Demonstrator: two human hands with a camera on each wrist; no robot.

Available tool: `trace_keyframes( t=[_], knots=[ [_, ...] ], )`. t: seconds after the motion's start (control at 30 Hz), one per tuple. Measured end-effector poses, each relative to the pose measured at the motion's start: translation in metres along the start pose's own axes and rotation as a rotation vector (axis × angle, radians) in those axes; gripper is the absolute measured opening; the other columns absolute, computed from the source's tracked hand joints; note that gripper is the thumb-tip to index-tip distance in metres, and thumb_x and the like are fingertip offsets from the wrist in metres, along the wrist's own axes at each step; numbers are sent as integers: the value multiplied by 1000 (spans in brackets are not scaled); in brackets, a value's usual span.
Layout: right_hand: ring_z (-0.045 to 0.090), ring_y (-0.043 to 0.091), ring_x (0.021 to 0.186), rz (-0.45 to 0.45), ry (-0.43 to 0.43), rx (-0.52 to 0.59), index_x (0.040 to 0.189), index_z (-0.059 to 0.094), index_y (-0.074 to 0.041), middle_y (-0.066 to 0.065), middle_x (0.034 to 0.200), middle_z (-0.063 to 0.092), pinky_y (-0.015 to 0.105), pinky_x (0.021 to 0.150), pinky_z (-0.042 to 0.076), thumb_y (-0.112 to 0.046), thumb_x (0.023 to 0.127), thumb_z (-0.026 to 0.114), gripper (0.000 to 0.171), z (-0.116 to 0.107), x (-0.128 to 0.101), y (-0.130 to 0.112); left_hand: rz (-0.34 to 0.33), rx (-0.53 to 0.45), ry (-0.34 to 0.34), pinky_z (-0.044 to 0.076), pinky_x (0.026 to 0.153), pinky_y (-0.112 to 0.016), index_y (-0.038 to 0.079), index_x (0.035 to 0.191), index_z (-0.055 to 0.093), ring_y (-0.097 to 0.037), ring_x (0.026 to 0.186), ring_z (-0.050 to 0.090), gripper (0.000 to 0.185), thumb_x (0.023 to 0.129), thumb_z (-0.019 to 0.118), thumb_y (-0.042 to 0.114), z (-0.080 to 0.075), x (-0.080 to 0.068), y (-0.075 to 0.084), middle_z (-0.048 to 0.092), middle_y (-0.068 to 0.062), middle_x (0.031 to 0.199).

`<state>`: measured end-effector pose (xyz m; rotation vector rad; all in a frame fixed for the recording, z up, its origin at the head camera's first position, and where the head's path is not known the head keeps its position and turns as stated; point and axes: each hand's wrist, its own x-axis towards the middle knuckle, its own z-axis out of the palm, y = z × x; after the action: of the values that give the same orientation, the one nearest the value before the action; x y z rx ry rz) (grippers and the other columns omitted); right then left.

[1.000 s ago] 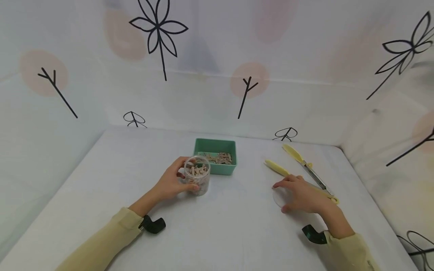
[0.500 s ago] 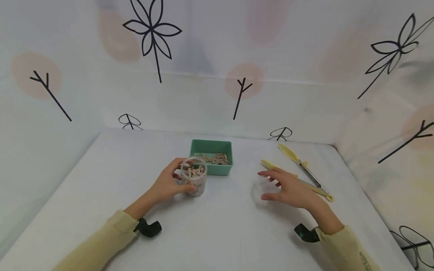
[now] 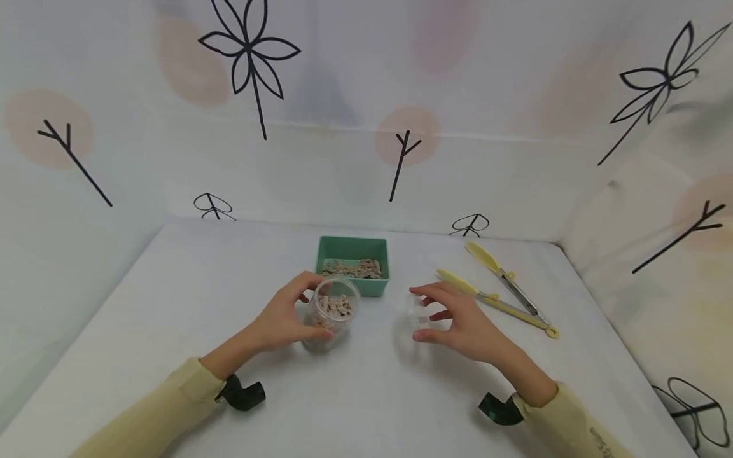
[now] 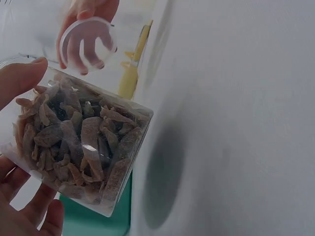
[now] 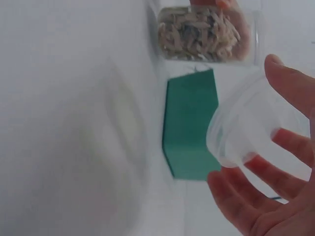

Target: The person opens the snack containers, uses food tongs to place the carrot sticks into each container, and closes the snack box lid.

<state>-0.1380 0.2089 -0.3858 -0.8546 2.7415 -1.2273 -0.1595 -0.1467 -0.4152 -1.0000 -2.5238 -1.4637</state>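
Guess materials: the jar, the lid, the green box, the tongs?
Jar: clear, glossy, likely plastic; the brown pieces inside show through.
Lid: clear, thin, likely plastic; the fingers show through it.
Green box: opaque teal, matte, probably plastic.
Tongs: pale yellow tips, maybe silicone or plastic, on shiny metal-looking arms.

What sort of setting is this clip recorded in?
Probably a staged tabletop booth, not a real kitchen: a white table walled on three sides by a printed backdrop, with only a green tray, tongs and a clear jar.
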Motion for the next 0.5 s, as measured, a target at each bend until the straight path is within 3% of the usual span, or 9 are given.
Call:
trace_keyframes(
  t=[0.23,0.5],
  knots=[
    [57,30,112,-55,45,117,138,57,-22,-3,130,56,32,84,56,-18,76,89,70,15,4,-16,66,-9,-49,49,92,-41,14,132,54,-17,112,54,74,71,92,30,9,5,15,57,-5,124],
    [57,23,113,-144,32,162,139,58,-16,4,132,55,40,87,55,-26,78,87,68,28,9,-33,69,31,-109,53,86,-37,15,134,56,-13,108,52,75,70,92,32,16,8,29,52,2,127]
  ],
)
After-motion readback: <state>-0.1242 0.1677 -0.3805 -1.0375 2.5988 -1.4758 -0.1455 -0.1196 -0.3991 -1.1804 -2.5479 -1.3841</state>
